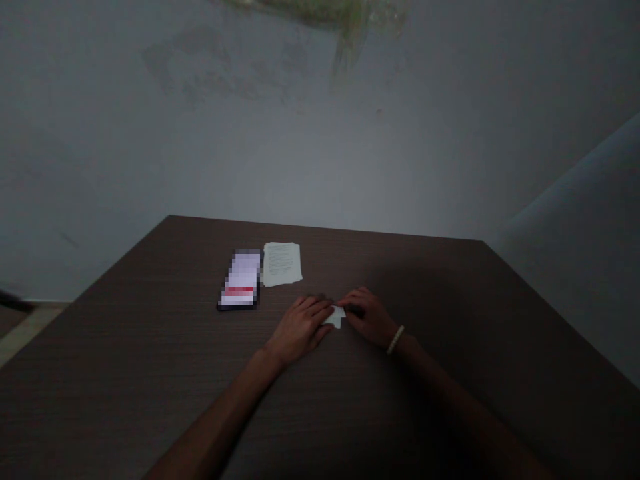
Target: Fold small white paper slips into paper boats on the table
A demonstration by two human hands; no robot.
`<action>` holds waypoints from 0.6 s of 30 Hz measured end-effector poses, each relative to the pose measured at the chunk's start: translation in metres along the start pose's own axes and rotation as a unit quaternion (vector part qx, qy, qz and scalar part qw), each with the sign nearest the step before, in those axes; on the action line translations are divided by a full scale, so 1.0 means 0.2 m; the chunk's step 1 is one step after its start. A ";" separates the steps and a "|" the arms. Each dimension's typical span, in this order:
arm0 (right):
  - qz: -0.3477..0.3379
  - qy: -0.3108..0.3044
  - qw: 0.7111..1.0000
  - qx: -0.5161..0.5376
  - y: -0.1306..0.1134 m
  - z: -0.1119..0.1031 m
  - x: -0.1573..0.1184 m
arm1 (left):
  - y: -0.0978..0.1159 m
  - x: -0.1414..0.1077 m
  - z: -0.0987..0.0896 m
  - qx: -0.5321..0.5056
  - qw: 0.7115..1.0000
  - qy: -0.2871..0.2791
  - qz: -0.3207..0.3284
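On the dark table lies a small piece of white paper (336, 319), partly covered by my hands. My left hand (303, 327) rests flat over its left side, fingers stretched out and pressing it to the tabletop. At the paper's upper right edge, my right hand (367, 317) has thumb and fingertips closed together in a pinch. A pale beaded bracelet (395, 339) circles the right wrist. Farther back is a stack of printed paper sheets (281, 263), beyond my left hand.
A phone (241, 280) with a lit, pixelated screen lies left of the paper stack. The brown wood-grain table (375, 413) reaches back to a grey wall (320, 153) with stained, peeling patches. A dark object (15, 301) shows at the far left edge.
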State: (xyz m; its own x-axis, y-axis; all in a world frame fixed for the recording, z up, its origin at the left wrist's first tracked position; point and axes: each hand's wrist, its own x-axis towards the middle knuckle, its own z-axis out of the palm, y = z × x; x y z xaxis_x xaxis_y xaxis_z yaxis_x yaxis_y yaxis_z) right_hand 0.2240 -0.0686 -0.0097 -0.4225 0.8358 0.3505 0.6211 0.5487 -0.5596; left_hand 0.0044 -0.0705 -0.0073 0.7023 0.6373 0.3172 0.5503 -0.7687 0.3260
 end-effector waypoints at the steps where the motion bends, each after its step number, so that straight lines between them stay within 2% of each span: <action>1: 0.001 0.000 1.000 -0.006 0.01 0.00 0.00 | 0.00 0.00 0.00 -0.002 1.000 0.002 -0.001; 7: 0.016 0.019 0.999 -0.037 0.03 0.04 0.02 | -0.01 0.00 0.00 -0.051 0.998 0.024 -0.032; 13: 0.019 0.017 0.998 -0.056 0.02 0.05 0.04 | -0.06 0.01 0.02 -0.127 0.979 0.083 -0.133; 18: 0.007 0.026 0.999 -0.046 0.02 0.05 0.04 | -0.10 0.01 0.05 -0.107 0.977 0.069 -0.171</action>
State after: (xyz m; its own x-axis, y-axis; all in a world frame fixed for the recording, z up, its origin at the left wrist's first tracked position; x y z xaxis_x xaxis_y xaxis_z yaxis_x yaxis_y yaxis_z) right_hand 0.2163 -0.0605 -0.0176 -0.3812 0.8415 0.3827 0.6855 0.5351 -0.4938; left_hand 0.0001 -0.0545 -0.0208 0.4183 0.8675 0.2691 0.6251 -0.4899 0.6077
